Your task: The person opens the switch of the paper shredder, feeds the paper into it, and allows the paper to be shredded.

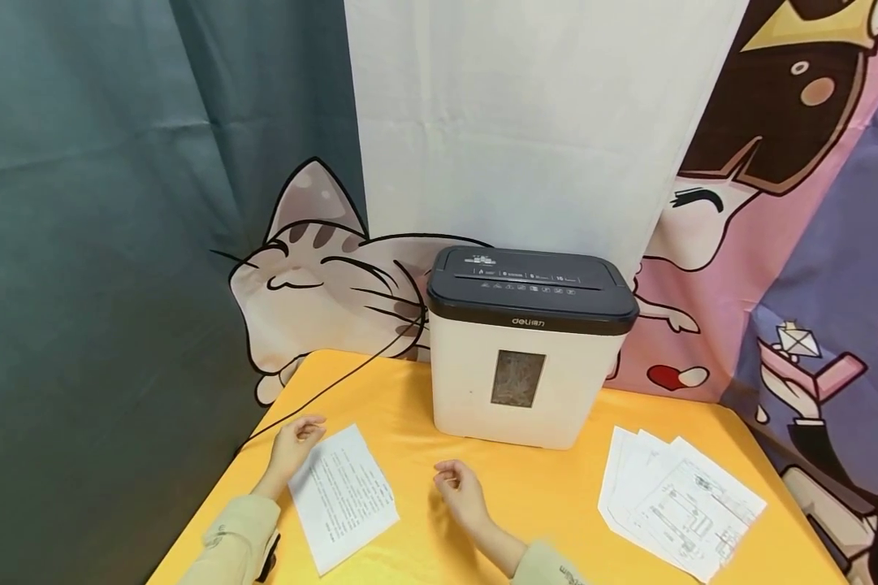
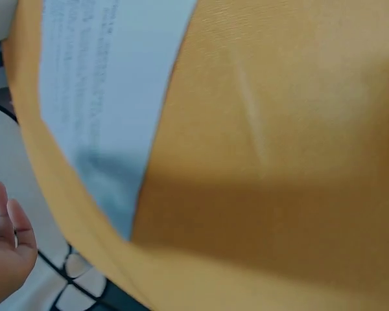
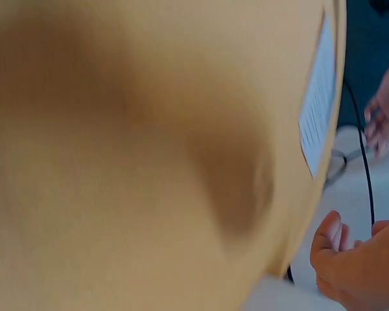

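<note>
My left hand [image 1: 295,448] hovers by the upper left edge of a printed sheet of paper [image 1: 347,496], its fingers loosely bent and holding nothing. In the left wrist view that hand [image 2: 10,253] shows only partly at the left border, apart from the sheet [image 2: 110,84]. To the right of the sheet, my right hand [image 1: 465,496] is raised over the yellow table [image 1: 409,536] with relaxed, curved fingers and no object in them. Beyond both hands stands a white paper shredder [image 1: 456,390] with a dark lid [image 1: 534,284] and a small window.
Several overlapping sheets [image 1: 672,496], the top one with line drawings, lie at the table's right side. A black cord [image 1: 336,382] runs from the shredder across the table's left edge. Printed cloth [image 1: 512,122] hangs behind the table.
</note>
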A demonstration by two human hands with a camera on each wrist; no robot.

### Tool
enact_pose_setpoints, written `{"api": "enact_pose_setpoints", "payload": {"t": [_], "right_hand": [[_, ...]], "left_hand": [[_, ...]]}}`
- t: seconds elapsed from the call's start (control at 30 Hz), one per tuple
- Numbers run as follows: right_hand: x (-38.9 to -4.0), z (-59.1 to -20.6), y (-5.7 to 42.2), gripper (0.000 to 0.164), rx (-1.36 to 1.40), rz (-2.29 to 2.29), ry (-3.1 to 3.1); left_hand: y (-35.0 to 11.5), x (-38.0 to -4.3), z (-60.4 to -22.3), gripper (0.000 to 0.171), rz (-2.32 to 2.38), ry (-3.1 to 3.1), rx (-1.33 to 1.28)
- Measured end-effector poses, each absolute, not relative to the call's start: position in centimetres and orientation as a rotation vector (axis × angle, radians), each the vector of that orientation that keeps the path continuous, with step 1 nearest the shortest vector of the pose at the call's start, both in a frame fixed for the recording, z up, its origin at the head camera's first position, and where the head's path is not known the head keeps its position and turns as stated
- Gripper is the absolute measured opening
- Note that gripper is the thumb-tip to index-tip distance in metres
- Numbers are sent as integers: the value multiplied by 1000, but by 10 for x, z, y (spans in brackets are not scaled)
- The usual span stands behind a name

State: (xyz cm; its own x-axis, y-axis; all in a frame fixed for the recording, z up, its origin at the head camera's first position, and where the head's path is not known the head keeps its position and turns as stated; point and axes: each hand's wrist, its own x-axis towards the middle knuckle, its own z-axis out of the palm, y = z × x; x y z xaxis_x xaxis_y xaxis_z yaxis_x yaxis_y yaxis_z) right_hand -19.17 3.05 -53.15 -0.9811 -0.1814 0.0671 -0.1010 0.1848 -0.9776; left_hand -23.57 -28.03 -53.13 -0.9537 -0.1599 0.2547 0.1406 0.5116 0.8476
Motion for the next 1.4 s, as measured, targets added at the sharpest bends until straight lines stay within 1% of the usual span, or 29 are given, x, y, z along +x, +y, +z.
{"api": "enact_pose_setpoints", "payload": {"t": [0.33,0.5,0.7,0.77,0.9,0.97,1.07,1.13,1.4], "right_hand": [[-172,-549,6,19,-66,-1895,2256],[-169,-556,-3,19,82,-1931,2070],[-168,-555,-7,29,183,-1925,1902],[-168,-552,-8,27,214,-1916,1854],[-168,-548,-13,19,263,-1886,1783],[-167,-548,-16,21,284,-1889,1754],[-167,-548,-21,26,326,-1929,1687],[-168,-548,-24,27,354,-1964,1637],[-168,-548,-28,22,426,-2033,1534]], "left_hand": [[-297,-227,-555,23,-1341,-2531,248],[-304,-226,-563,25,-1261,-2645,237],[-305,-231,-566,28,-1047,-2797,193],[-304,-232,-565,32,-922,-2881,182],[-304,-236,-564,43,-701,-3026,149],[-304,-237,-562,45,-649,-3062,118],[-305,-239,-559,44,-622,-3080,102],[-306,-239,-556,41,-604,-3083,84],[-305,-241,-552,31,-602,-3088,58]]}}
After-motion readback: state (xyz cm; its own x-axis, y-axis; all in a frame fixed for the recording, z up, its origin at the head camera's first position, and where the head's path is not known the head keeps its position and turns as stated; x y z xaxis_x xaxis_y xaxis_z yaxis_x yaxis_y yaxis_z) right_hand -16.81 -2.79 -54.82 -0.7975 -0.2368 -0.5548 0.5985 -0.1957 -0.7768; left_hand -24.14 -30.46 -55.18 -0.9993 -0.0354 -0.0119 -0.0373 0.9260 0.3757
